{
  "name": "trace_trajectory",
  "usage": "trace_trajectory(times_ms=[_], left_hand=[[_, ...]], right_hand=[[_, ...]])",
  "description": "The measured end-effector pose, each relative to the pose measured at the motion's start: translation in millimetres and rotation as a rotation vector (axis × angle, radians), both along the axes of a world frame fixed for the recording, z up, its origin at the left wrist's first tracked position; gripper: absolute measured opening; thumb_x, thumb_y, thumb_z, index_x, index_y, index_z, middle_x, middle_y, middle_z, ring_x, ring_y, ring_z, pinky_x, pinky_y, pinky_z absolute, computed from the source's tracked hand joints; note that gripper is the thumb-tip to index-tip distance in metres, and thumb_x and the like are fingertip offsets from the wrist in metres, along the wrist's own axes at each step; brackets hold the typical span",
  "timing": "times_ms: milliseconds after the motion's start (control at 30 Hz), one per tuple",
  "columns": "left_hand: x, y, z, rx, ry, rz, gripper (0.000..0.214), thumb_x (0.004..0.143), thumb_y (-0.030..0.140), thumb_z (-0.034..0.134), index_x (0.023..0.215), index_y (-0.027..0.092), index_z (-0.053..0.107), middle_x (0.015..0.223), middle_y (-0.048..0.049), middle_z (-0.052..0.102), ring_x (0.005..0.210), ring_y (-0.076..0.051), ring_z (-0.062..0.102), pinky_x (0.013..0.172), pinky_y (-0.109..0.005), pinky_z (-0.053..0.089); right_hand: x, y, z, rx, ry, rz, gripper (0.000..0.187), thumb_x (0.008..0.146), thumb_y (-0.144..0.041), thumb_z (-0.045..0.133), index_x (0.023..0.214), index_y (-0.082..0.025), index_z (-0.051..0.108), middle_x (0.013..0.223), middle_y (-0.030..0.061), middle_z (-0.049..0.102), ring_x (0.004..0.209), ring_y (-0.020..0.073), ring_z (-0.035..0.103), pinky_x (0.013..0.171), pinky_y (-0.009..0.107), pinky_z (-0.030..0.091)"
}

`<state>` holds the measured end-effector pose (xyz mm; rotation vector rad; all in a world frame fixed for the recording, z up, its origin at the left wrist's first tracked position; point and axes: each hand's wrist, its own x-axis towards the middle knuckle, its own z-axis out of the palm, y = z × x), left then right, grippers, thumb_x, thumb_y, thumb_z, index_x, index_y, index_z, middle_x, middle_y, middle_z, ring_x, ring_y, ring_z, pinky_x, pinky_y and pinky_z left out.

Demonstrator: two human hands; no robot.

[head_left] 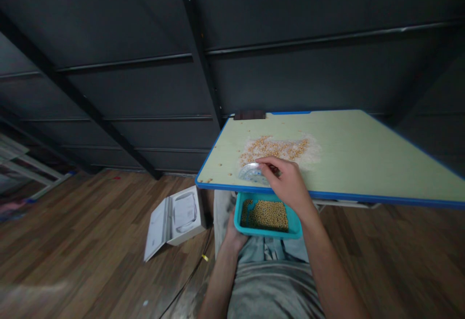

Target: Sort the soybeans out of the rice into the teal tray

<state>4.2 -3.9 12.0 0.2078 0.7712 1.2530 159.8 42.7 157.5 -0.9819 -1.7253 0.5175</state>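
Observation:
My right hand [286, 177] pinches the rim of a shiny, see-through shallow bowl [250, 174], which is tipped at the table's near edge. Beyond it, yellow soybeans [271, 147] lie scattered among fine whitish grains [313, 150] on the tabletop. Below that edge, over my lap, is a teal plastic basin [296, 229] with a layer of soybeans [271, 215] in it. The fingers of my left hand [234, 232] are partly hidden beneath the basin's left side, where they hold it.
The pale green table [363, 154] has a blue edge and stands against a dark panelled wall [145, 86]. A dark brown block [250, 115] sits at its far left corner. On the wooden floor are an open white box [181, 217] and a black cable [191, 275].

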Motion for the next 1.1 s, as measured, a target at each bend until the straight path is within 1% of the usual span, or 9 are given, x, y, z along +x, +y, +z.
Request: trace_trajectory(times_ms=[100,200,300,467,633,767,933,1100], left_hand=[[0.1,1.0,-0.8,-0.018,0.000,0.004,0.027,0.093,0.033,0.059,0.096,0.016,0.080,0.106,-0.0083,0.082,0.128,-0.031,0.063,0.116,-0.044,0.043],[-0.2,1.2,-2.6,-0.005,-0.011,-0.002,0.027,0.094,0.031,0.058,0.102,0.015,0.079,0.106,-0.0082,0.082,0.128,-0.031,0.063,0.117,-0.043,0.042],[-0.4,1.5,-3.8,0.015,-0.019,-0.007,0.027,0.092,0.032,0.061,0.106,0.014,0.077,0.108,-0.0095,0.082,0.130,-0.030,0.062,0.117,-0.043,0.042],[-1.9,3.7,-10.5,-0.011,-0.021,0.004,0.027,0.087,0.035,0.068,0.105,0.017,0.077,0.113,-0.0107,0.081,0.131,-0.031,0.062,0.116,-0.044,0.043],[-3.7,4.3,-16.8,0.004,-0.039,0.000,0.026,0.088,0.034,0.066,0.103,0.015,0.077,0.108,-0.0095,0.082,0.129,-0.031,0.063,0.116,-0.044,0.044],[-2.3,3.3,-12.2,0.003,-0.052,0.001,0.027,0.090,0.032,0.065,0.104,0.013,0.078,0.108,-0.0099,0.082,0.128,-0.030,0.063,0.117,-0.044,0.043],[-0.3,1.2,-3.5,-0.001,-0.051,0.007,0.028,0.094,0.031,0.059,0.105,0.013,0.078,0.104,-0.0086,0.082,0.127,-0.028,0.064,0.117,-0.041,0.042],[-0.4,0.2,0.6,-0.016,-0.045,-0.010,0.030,0.096,0.032,0.057,0.106,0.013,0.078,0.104,-0.0079,0.082,0.128,-0.028,0.063,0.117,-0.042,0.042]], right_hand=[[0.3,-0.2,0.4,-0.007,-0.008,-0.002,0.021,0.095,-0.020,0.058,0.100,-0.027,0.078,0.098,0.0011,0.081,0.087,0.0207,0.074,0.079,0.036,0.056],[0.5,-0.7,0.5,-0.007,-0.019,0.003,0.022,0.095,-0.019,0.059,0.102,-0.027,0.079,0.097,0.0013,0.081,0.086,0.0207,0.074,0.076,0.035,0.055],[0.3,-0.8,0.1,-0.002,-0.016,0.011,0.024,0.095,-0.018,0.059,0.104,-0.027,0.079,0.096,0.0012,0.081,0.083,0.0200,0.073,0.075,0.035,0.054],[0.4,-0.3,0.1,0.003,-0.023,0.018,0.026,0.094,-0.017,0.059,0.107,-0.027,0.080,0.096,0.0017,0.081,0.082,0.0196,0.072,0.075,0.034,0.054],[0.9,0.0,-0.4,0.008,-0.023,0.020,0.023,0.094,-0.018,0.060,0.105,-0.025,0.079,0.097,0.0022,0.081,0.084,0.0194,0.073,0.077,0.034,0.054],[0.9,0.4,-1.3,-0.005,-0.030,0.021,0.023,0.094,-0.018,0.060,0.105,-0.026,0.079,0.097,0.0019,0.081,0.085,0.0197,0.073,0.076,0.034,0.054],[0.8,0.6,-1.7,0.005,-0.028,0.030,0.024,0.095,-0.017,0.060,0.106,-0.026,0.079,0.101,0.0019,0.081,0.091,0.0202,0.074,0.079,0.034,0.054],[0.4,0.8,-1.8,0.012,-0.014,0.026,0.024,0.095,-0.017,0.059,0.105,-0.027,0.079,0.099,0.0014,0.081,0.088,0.0199,0.074,0.077,0.034,0.054]])
